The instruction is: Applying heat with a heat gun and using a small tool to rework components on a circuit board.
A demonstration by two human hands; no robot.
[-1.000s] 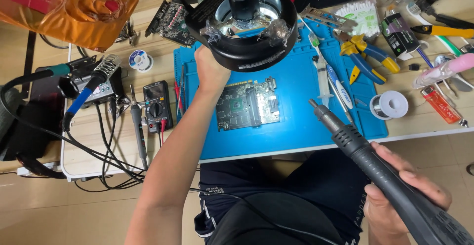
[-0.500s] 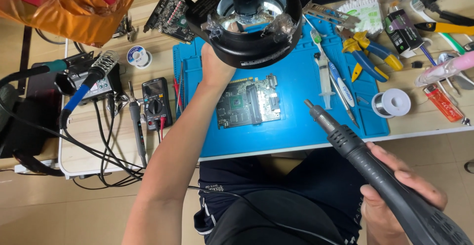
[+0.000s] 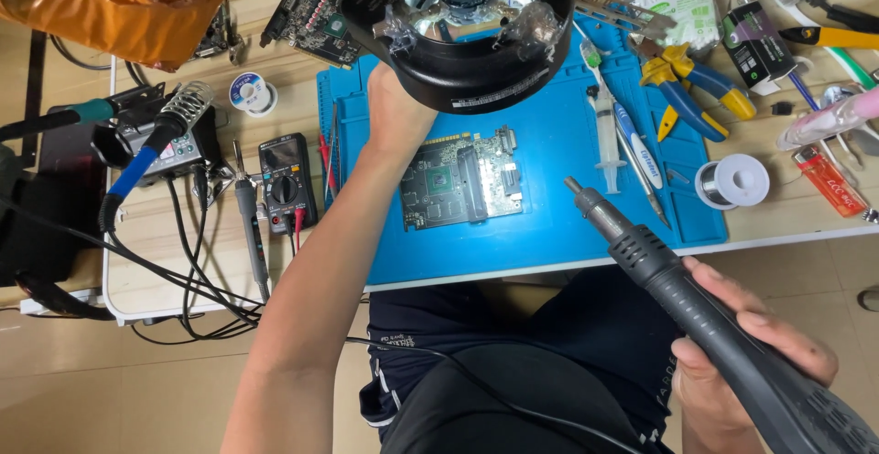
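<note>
A black, ribbed hot-air wand with a narrow metal nozzle [image 3: 678, 280] lay gripped in the right hand [image 3: 746, 353], fingers wrapped around its thick handle, the nozzle raised just off the front edge of the surface and aimed up toward a green rectangular circuit board [image 3: 462, 179]. That board lay flat on a blue rubber work mat [image 3: 549, 225], near the mat's middle and apart from the nozzle. The left hand [image 3: 394, 111] reached over the board's left end and pressed against the underside of a round black ring-lit magnifier head [image 3: 467, 28] hanging above the mat; whether its fingers closed on the rim could not be told. To the right on the mat were a clear plastic syringe [image 3: 606, 138], blue-and-yellow pliers [image 3: 687, 88] and a small spool of solder wire [image 3: 732, 179]. Left of the mat stood a black handheld multimeter [image 3: 287, 179], a blue-handled soldering iron in its coil stand [image 3: 151, 152] and a tangle of black cables [image 3: 192, 271] across the pale wooden surface [image 3: 787, 225].
</note>
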